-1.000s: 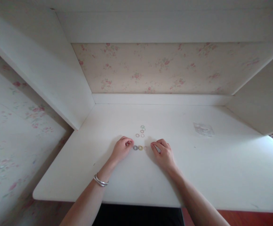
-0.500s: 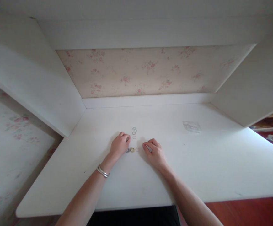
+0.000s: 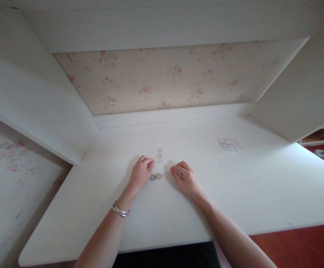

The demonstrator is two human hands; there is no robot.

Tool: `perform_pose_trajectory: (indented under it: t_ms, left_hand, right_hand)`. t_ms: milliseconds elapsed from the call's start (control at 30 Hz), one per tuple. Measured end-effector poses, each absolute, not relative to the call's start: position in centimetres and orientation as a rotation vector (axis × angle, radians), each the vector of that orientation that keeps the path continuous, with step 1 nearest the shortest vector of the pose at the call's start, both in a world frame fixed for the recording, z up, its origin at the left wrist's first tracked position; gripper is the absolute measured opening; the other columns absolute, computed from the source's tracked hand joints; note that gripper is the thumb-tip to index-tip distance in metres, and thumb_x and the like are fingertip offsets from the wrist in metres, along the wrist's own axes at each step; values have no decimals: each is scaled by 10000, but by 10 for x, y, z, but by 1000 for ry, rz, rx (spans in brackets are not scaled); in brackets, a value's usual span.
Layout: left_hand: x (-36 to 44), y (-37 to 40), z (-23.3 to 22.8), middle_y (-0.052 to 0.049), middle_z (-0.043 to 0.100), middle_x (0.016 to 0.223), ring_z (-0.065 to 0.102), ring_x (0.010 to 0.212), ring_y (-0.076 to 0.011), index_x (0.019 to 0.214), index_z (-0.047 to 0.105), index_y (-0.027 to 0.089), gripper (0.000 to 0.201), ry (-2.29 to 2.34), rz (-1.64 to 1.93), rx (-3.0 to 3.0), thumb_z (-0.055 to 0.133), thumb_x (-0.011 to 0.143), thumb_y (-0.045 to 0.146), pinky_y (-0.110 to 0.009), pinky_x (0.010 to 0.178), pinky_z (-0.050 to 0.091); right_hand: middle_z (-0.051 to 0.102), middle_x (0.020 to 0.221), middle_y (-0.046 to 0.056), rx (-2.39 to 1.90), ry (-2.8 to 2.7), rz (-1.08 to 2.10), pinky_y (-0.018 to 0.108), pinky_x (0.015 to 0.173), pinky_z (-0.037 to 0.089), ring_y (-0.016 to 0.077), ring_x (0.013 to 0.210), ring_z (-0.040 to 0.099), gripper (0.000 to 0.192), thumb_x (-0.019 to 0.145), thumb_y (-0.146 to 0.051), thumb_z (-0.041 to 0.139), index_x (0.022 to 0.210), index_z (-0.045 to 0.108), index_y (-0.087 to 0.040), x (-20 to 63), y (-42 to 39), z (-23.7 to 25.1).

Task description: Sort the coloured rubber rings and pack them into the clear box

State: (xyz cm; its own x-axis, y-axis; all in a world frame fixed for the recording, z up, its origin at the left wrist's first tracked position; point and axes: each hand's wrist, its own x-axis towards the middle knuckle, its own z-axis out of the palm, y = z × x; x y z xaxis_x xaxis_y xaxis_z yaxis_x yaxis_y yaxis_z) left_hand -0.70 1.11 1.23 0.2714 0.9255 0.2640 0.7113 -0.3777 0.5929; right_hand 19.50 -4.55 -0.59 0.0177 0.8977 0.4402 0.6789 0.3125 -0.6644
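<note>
My left hand (image 3: 141,173) rests on the white desk with thumb and fingertips pinched together. Something small and thin shows at its fingertips, too small to name. A silver bangle (image 3: 120,210) circles that wrist. Opposite, my right hand (image 3: 186,179) is also pinched closed; whatever it holds, if anything, is hidden. Between the hands lie several small rings. A greenish ring (image 3: 159,150), a brownish ring (image 3: 159,156) and a thin pale ring (image 3: 160,161) run in a column. Nearer me, a dark grey ring (image 3: 152,177), a gold ring (image 3: 158,176) and a thin light ring (image 3: 164,175) form a row.
A clear plastic bag (image 3: 229,144) lies on the desk (image 3: 248,193) to the right. White side panels (image 3: 56,96) and a floral back wall (image 3: 175,80) enclose the desk. Its front edge runs close to my forearms.
The view has tilted and shifted slightly. My left hand has drawn a little away from the dark grey ring, which now shows more fully. The rings keep the same layout.
</note>
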Motion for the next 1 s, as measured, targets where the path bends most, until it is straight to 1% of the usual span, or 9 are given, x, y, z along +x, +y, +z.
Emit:
perform_pose_trajectory:
  t_ms: [133, 300, 433, 567, 733, 1000]
  left_hand:
    - [-2, -3, 24, -39, 588, 909, 577, 847, -141, 931, 664, 196, 192, 1349, 857, 2223, 493, 905, 279, -255, 797, 456]
    - [12, -20, 34, -49, 580, 874, 545, 880, -177, 883, 688, 224, 170, 1224, 623, 2462, 526, 892, 275, -318, 839, 420]
    - [16, -23, 36, -59, 579, 867, 525, 894, -196, 882, 692, 229, 193, 1240, 487, 2592, 506, 904, 276, -353, 815, 394]
    - [17, -24, 35, -59, 578, 851, 507, 891, -211, 872, 692, 233, 206, 1267, 434, 2665, 496, 910, 280, -372, 781, 366]
    - [17, -26, 35, -60, 568, 852, 495, 901, -214, 840, 690, 235, 219, 1244, 411, 2692, 492, 913, 291, -370, 778, 344]
    - [19, -29, 35, -57, 568, 859, 495, 917, -217, 853, 681, 229, 198, 1226, 360, 2697, 500, 910, 286, -375, 773, 329]
  right_hand:
    - [589, 827, 44, -1427, -1708, 347, 232, 593, 441, 135, 729, 577, 213, 892, -293, 502, 860, 701, -223, 195, -45, -7]
    - [588, 803, 39, -1437, -1713, 329, 235, 595, 442, 134, 712, 570, 219, 889, -309, 506, 855, 705, -226, 195, -46, -7]
    - [585, 807, 40, -1437, -1720, 343, 238, 614, 446, 135, 712, 566, 219, 892, -305, 503, 858, 705, -230, 195, -46, -6]
    - [582, 817, 40, -1429, -1719, 371, 238, 624, 446, 139, 719, 562, 208, 891, -302, 508, 864, 702, -230, 195, -46, -6]
    - [578, 821, 42, -1431, -1717, 383, 241, 627, 445, 140, 718, 561, 218, 895, -300, 496, 858, 700, -232, 195, -46, -6]
    - [582, 835, 45, -1443, -1728, 374, 245, 643, 451, 145, 741, 573, 214, 892, -305, 500, 872, 700, -232, 194, -46, -8]
